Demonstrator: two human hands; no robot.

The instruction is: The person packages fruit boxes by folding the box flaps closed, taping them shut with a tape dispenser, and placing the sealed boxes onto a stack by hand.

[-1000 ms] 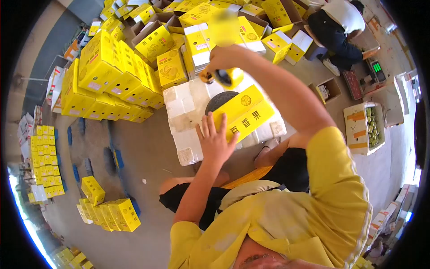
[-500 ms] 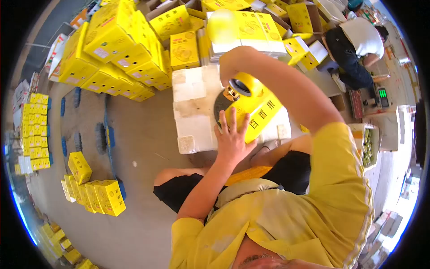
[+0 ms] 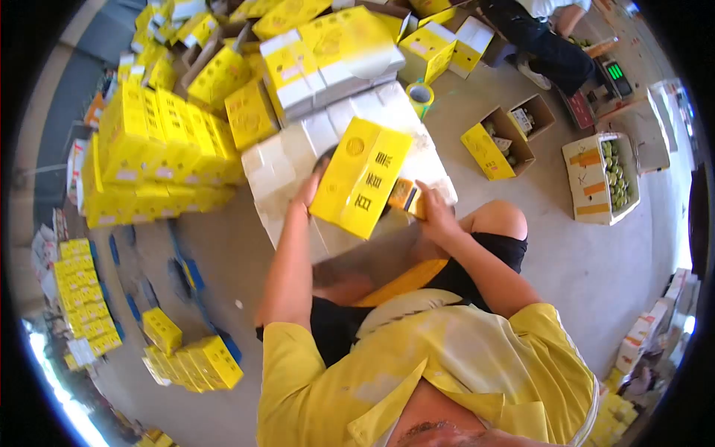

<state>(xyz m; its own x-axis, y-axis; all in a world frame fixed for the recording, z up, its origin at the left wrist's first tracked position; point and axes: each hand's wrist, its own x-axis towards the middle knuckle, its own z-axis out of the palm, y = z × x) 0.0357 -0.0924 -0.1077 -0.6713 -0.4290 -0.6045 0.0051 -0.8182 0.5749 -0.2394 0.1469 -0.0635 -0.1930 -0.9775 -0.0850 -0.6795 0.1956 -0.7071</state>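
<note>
A yellow carton (image 3: 361,177) with black characters sits tilted in front of me, over a dark round disc (image 3: 323,161) on the white foam blocks (image 3: 287,160). My left hand (image 3: 305,192) grips the carton's left side, its fingertips partly hidden. My right hand (image 3: 438,212) is closed around a small orange-and-white block (image 3: 406,197), perhaps a stack of labels, close to the carton's right side. Beyond the carton, at the far right edge of the foam, stands a yellow tape roll (image 3: 421,94).
Flattened yellow-and-white cartons (image 3: 328,56) are stacked ahead. Closed yellow cartons (image 3: 153,141) are piled at left. On the right are an open carton (image 3: 503,145) and a crate of green fruit (image 3: 607,179). A co-worker (image 3: 547,41) crouches by a scale (image 3: 617,77).
My right hand has let go of the tape dispenser and now holds the small orange block. My left hand has moved from the carton's top to its left side. The view has turned right.
</note>
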